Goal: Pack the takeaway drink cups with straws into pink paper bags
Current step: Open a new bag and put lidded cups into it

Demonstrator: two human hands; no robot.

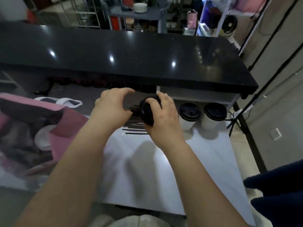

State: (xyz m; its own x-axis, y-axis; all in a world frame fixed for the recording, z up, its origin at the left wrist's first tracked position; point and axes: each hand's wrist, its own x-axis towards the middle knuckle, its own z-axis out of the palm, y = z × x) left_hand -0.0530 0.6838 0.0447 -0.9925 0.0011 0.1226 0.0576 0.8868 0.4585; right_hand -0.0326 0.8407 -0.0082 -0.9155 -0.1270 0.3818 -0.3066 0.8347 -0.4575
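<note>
A white desk (164,169) ran away from the person to a raised glossy black counter (131,51), with cluttered shelves (139,15) in the room behind and a tripod (234,123) on the floor at the right. One pink bag (65,128) lay open on the desk's left side, its white handles (68,102) at the far end; something round and white sat inside, too blurred to name. I counted three cups, all white with black lids. The left hand (113,107) hovered just right of the bag, fingers spread and loosely curved, holding nothing. Beneath it lay a small heap of straws (136,126) in dark wrappers, too blurred to count. Beside it the right hand (164,115) gripped one cup (146,113), fingers wrapped round the body, lid tipped towards the left hand. The other two cups (188,115) (213,115) stood upright side by side near the desk's far right corner.
</note>
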